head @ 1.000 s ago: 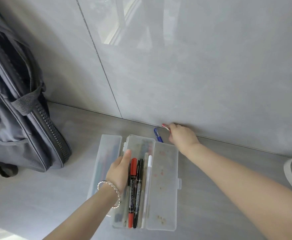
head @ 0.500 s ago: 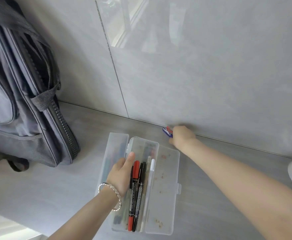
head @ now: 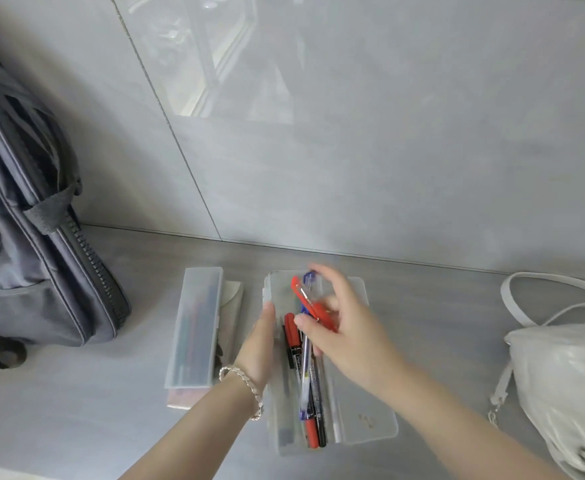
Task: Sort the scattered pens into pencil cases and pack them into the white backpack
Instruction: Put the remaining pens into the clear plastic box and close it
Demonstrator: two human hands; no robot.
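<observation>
While the left hand point(head: 258, 344) grips the open clear case point(head: 370, 420) at lower centre, the right hand point(head: 346, 327) above it pinches a red pen point(head: 310, 303) and a blue pen point(head: 305, 362); the white backpack point(head: 568, 382) sits at right.

Soft, even daylight fills the scene, and the glossy grey wall tiles point(head: 353, 150) carry a bright window reflection at far centre that washes out their surface there. Shadows are faint, gathering only under the dark backpack point(head: 34, 258) at left. The right hand point(head: 346, 327) and the red pen point(head: 313, 304) it carries are smeared by motion blur, and straight tile seams bow toward the edges.
</observation>
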